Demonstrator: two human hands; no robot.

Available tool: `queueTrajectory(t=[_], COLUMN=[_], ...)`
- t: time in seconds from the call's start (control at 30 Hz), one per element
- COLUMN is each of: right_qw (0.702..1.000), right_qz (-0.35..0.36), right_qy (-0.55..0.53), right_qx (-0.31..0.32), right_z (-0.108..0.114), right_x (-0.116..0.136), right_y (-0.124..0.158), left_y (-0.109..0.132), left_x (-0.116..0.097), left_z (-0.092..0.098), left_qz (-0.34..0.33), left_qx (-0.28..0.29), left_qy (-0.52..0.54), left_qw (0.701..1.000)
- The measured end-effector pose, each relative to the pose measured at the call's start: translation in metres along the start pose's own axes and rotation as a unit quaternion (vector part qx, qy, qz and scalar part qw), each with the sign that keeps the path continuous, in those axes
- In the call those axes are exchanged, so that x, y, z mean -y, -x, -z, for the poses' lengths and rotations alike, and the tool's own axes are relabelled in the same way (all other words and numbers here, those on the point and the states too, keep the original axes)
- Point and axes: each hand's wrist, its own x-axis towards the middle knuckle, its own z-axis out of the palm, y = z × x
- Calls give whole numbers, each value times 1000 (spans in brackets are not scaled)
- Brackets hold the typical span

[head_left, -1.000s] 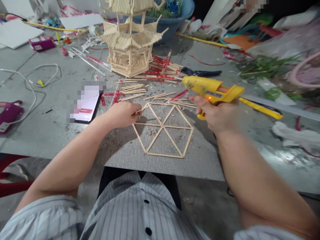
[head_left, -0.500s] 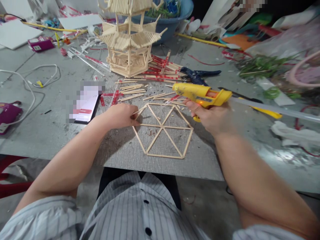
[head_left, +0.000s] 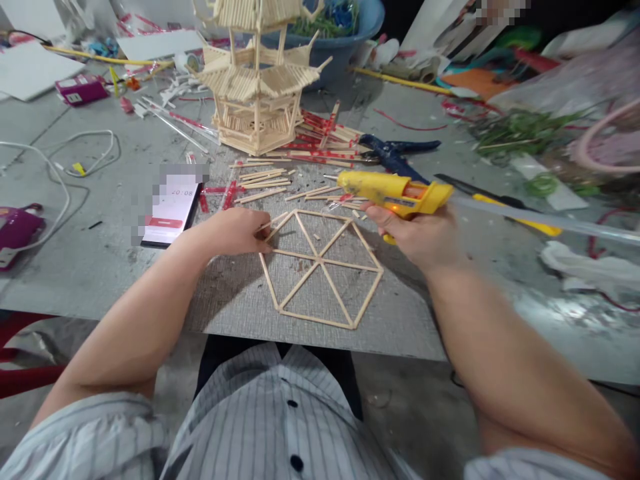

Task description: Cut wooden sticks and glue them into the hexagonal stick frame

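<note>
A flat hexagonal frame of wooden sticks (head_left: 334, 263), with spokes meeting at its middle, lies near the table's front edge. My left hand (head_left: 241, 231) is closed at its left corner, thumb and fingers pinching the sticks there. What exactly lies between those fingertips is partly hidden. In my right hand (head_left: 423, 233) is a yellow hot glue gun (head_left: 383, 187), its metal nozzle pointing left above the table, beyond the frame's far side. An orange light glows on the gun, and a long clear glue stick (head_left: 525, 215) trails from its back.
Behind the frame lie loose wooden sticks (head_left: 263, 177) and blue-handled pliers (head_left: 395, 157). A tiered stick pagoda (head_left: 256, 87) stands farther back, before a blue basin (head_left: 333, 50). A phone (head_left: 170, 210) lies left; a black-and-yellow tool (head_left: 515, 210) lies right.
The hexagonal frame has turned slightly clockwise, its near side shifting left and toward me. My left hand has moved a little left with its corner. The glue gun has drifted slightly left and down.
</note>
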Motion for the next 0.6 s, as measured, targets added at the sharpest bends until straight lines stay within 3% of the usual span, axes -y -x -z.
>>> queueTrajectory(t=[0.1,0.23,0.43,0.6], right_qw=[1000,999,1000,1000], right_qz=[-23,-33,-3,-19], right_qy=[-6,11,27,-12], right_qx=[-14,-4,-15,-9], right_z=[2,2,-2,-2], right_x=[3,-1,-11,-9], right_y=[0,-1,-3,-6], left_y=[-2,-7,-37,-84], left_x=[6,15,17,28], left_z=[3,13,25,36], left_qz=[32,144,226,288], left_qx=[-95,-239,-336,-343], left_qy=[31,73,62,76], left_qw=[995,957,912,891])
